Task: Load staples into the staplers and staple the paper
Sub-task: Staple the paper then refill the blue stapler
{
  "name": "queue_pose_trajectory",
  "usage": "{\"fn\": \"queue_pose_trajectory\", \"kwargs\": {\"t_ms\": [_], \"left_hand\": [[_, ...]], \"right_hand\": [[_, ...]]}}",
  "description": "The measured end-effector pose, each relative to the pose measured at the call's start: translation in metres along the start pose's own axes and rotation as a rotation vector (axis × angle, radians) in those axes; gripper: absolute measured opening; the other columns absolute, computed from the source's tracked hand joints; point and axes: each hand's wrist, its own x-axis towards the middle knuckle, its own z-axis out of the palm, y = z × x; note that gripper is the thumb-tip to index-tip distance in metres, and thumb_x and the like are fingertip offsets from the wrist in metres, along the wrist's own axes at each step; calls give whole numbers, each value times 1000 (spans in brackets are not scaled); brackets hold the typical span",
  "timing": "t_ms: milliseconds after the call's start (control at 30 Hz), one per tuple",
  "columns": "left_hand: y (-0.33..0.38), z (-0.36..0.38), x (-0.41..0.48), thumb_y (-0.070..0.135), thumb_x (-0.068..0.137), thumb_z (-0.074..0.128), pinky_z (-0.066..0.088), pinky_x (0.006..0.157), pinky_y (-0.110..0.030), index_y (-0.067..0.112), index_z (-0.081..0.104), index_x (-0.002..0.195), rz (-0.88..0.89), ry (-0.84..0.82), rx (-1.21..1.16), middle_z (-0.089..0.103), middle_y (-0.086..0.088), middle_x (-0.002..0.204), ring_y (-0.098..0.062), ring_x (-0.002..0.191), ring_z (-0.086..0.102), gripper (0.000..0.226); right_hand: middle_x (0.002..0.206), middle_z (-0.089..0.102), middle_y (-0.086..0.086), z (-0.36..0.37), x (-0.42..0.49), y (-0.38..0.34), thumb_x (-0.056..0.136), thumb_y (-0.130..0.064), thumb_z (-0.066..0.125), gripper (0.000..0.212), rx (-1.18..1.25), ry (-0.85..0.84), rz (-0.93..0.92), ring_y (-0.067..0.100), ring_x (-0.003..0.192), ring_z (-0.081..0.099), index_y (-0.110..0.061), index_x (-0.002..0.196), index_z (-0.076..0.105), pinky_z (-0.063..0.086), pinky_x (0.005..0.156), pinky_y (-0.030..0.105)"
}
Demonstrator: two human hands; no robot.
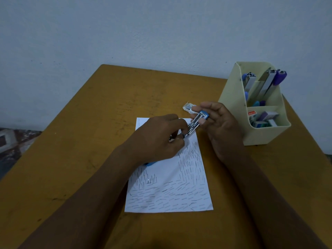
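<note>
Stapler (195, 123), one, blue, centre frame: right hand (221, 127) grips its rear, left hand (158, 139) pinches its metal tip, over one sheet (170, 193).

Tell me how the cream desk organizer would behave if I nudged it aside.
Probably tips before it slides: the organizer stands tall, with staplers upright in its rear compartment. Thin plastic walls suggest it is light.

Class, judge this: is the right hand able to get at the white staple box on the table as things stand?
Likely not yet: the right hand grips the stapler, though the staple box lies uncovered just beyond its fingers.
</note>
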Motion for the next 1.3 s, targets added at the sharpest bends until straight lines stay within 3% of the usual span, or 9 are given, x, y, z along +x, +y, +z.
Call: {"fn": "queue_pose_trajectory", "kwargs": {"t_ms": [167,333,500,633,800,867,1033,1200,1300], "left_hand": [[-4,2,-1,28,80,58,45,57,-23,17,63,84,40,47,-13,58,5,77,-8,65,53,12],[-7,2,-1,23,80,64,36,56,-10,17,62,76,55,106,-20,57,8,72,-5,64,52,7],[-4,6,-1,26,78,60,47,54,-26,16,64,77,57,193,-4,59,6,75,-8,65,52,11],[-4,6,0,22,78,61,50,57,-29,16,64,86,67,284,-31,62,5,83,-8,70,54,11],[-3,6,0,20,80,61,51,60,-33,13,67,94,124,344,-39,65,2,86,-10,73,57,17],[-3,6,1,22,81,61,53,61,-34,13,68,97,125,361,-56,66,2,88,-10,75,59,20],[-1,4,0,13,82,65,52,64,-31,11,67,99,131,438,-146,67,0,89,-11,76,60,18],[-1,-4,-2,9,82,64,51,63,-32,7,69,91,136,470,-141,67,-2,85,-13,72,60,11],[0,-10,-2,10,82,65,52,64,-32,7,70,88,140,458,-110,67,-2,84,-13,71,60,8]], "right_hand": [[115,64,6,1,0,2,87,10,51,31,7,-26,-6,18,104,66,-9,112,52,52,87,26],[115,64,7,0,1,3,88,8,51,30,-17,-29,25,18,103,66,-12,111,52,53,86,25],[113,64,-3,-3,3,2,87,4,58,30,-417,-78,12,4,105,61,-18,108,55,48,89,14],[106,59,-13,-3,2,2,86,-6,64,28,-656,-130,-43,-6,97,56,-25,104,57,40,81,-1],[109,55,-14,-6,0,0,85,-14,66,29,-897,-207,-99,-1,103,48,-20,113,61,32,81,-5],[107,56,-13,-6,0,-2,85,-16,67,29,-944,-216,-114,-1,101,46,-19,113,62,32,81,-3],[114,63,-6,-9,2,1,84,-19,67,29,-999,-269,-132,5,104,49,-23,113,65,39,89,20],[109,62,-6,-8,-1,-8,82,-17,70,26,-991,-269,-127,7,105,52,-18,108,67,44,91,24],[112,62,0,-7,-3,-15,80,-18,72,27,-1009,-223,-147,9,103,52,-17,106,66,43,85,17]]}}
